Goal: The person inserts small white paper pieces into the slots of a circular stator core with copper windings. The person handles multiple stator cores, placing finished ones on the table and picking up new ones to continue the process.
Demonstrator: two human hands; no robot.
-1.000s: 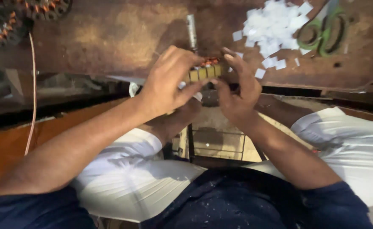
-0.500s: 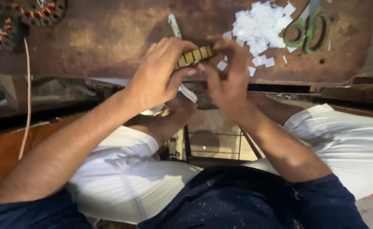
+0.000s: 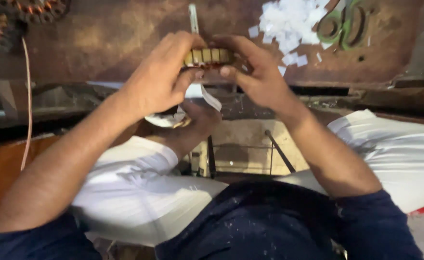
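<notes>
Both hands grip slotted ring point(image 3: 207, 56); paper scraps point(image 3: 289, 21), scissors point(image 3: 342, 24) beyond.

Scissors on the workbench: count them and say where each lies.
1. A single pair of green-handled scissors lies at the workbench's far right, just right of the pile of white paper pieces. Both hands are elsewhere, gripping a small slotted ring. Others may lie out of frame.

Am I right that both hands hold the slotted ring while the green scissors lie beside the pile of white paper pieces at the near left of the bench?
Not quite. The head view shows the green scissors and the pile of white paper pieces at the far right of the bench, not the near left. The left hand and right hand do hold the slotted ring.
</notes>
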